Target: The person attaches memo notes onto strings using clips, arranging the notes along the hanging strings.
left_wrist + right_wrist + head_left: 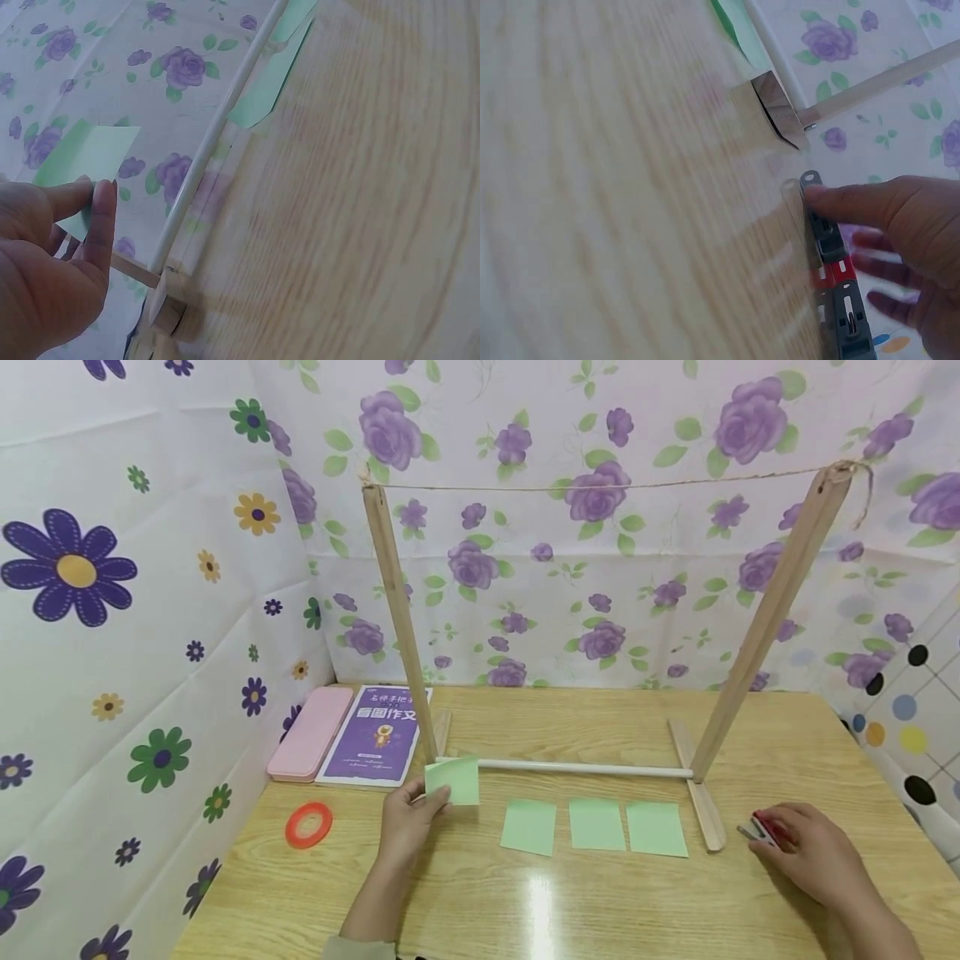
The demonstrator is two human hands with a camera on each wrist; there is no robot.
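Observation:
My left hand (pixel 407 823) pinches a pale green sticky note (pixel 463 781) between thumb and fingers, raised by the foot of the left wooden post. In the left wrist view the same note (pixel 97 154) stands up from the fingertips. At the right of the table, my right hand (pixel 817 852) grips a red and grey stapler (pixel 763 828). The right wrist view shows the stapler (pixel 829 240) lying along the table, thumb on its grey metal side and fingers behind it. Three more green notes (pixel 528 827) lie in a row between the hands.
A wooden stand has two posts (pixel 772 602), a string (pixel 525 488) across their tops and a white rod (pixel 570 767) low between them. Left lie an orange-red tape roll (pixel 291 827), a pink case (pixel 311 735) and a purple book (pixel 367 752). Flowered cloth (pixel 517 568) hangs behind.

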